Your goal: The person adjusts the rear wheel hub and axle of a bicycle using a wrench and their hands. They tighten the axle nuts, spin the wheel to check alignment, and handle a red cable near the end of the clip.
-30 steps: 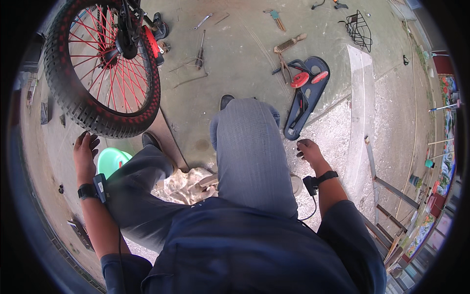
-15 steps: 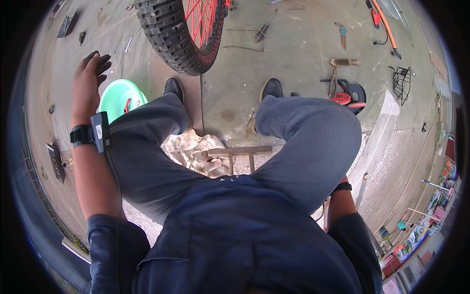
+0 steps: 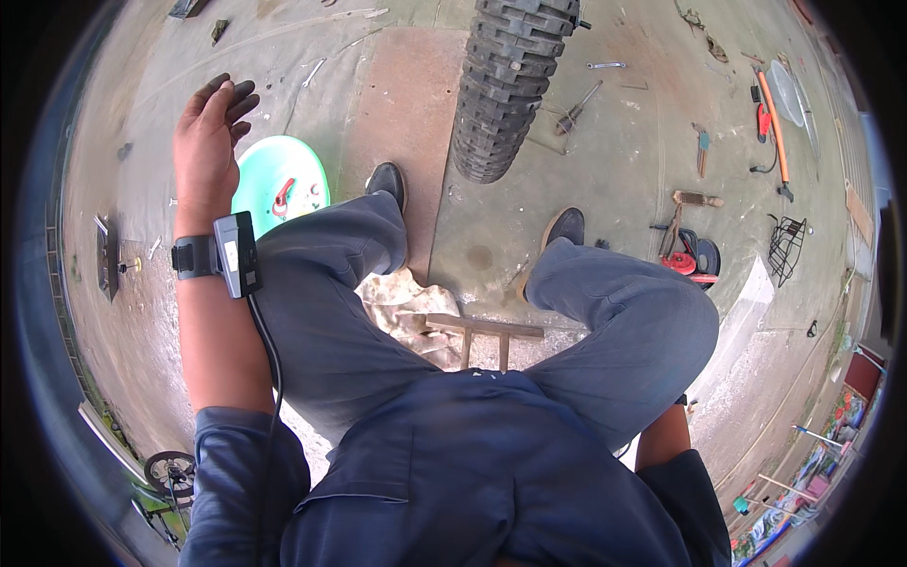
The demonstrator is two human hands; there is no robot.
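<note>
My left hand [image 3: 215,118] is raised beyond my left knee, fingers loosely apart with dark-smudged tips, holding nothing. Just beside it on the floor sits a light green basin [image 3: 260,175] with a red-handled item [image 3: 283,197] inside. Ahead of my feet stands a bicycle wheel [image 3: 510,90] with a chunky black knobbly tyre; its upper part runs out of the picture. My right forearm [image 3: 664,437] goes down behind my right thigh, which hides the right hand.
Between my legs are a wooden stool frame [image 3: 487,327] and a stained cloth [image 3: 402,298]. A brown board [image 3: 402,104] lies left of the tyre. To the right lie a spanner [image 3: 606,65], a brush [image 3: 697,199], an orange tube [image 3: 775,123] and a black wire rack [image 3: 786,248].
The whole view has shifted, so floor things sit further right and lower. The wheel has turned: its red spokes showed before, and now the tread faces me. My left hand stays raised and empty.
</note>
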